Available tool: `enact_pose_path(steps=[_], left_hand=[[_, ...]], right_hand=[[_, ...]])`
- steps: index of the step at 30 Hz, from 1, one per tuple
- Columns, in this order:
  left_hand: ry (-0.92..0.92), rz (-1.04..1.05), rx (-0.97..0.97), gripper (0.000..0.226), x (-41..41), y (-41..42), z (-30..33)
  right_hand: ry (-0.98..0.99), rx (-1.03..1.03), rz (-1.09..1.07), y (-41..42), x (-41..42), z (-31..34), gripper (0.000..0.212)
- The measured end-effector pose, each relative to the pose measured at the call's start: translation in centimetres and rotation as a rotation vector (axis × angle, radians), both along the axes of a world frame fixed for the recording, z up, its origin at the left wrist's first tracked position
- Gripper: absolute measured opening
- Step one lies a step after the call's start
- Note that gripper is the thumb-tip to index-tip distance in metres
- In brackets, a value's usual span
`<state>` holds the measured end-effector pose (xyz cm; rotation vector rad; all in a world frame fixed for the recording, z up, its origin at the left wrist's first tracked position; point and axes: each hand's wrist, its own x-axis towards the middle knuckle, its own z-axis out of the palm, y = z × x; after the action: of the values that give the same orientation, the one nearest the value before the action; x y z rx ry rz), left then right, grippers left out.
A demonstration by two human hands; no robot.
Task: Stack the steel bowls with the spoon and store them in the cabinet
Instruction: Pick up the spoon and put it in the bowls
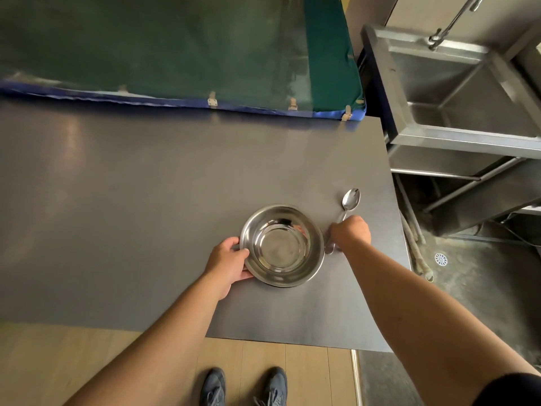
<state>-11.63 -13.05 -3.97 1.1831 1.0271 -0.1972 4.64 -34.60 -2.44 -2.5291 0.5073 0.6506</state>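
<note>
On the dark grey tabletop [146, 186], the left hand [229, 259] clasps the round steel bowl stack's [282, 246] rim while the right hand [349, 231] pinches the steel spoon's [349, 200] handle (bowl-end free). Next, presumably: lift spoon into bowl.

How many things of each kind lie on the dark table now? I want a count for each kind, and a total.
Steel bowls: 1 visible from above, the left hand gripping its rim; whether another is nested under it cannot be told.
Spoons: 1, the right hand closed on its handle.
Total: 2 things on the table.
</note>
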Motion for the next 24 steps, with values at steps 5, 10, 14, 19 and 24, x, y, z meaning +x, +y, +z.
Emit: enact_pose_path(steps=[5,10,14,19,24], left_hand=[[-0.019,0.021,0.005,0.033,-0.1,0.8,0.0],[-0.031,0.032,0.011,0.028,-0.1,1.2,0.1],[-0.038,0.012,0.023,0.028,-0.1,1.4,0.1],[-0.038,-0.002,0.007,0.029,0.0,1.4,0.3],[-0.028,-0.021,-0.015,0.029,0.0,1.6,0.7]], right_hand=[[0.014,-0.024,-0.019,0.9,0.1,0.1,0.027],[0.005,-0.046,0.007,0.9,0.0,-0.2,0.019],[-0.010,-0.011,0.046,0.9,-0.7,-0.2,0.013],[-0.052,0.010,0.153,0.8,-2.1,0.8,0.019],[-0.168,0.005,0.267,1.0,-4.0,3.5,0.011]])
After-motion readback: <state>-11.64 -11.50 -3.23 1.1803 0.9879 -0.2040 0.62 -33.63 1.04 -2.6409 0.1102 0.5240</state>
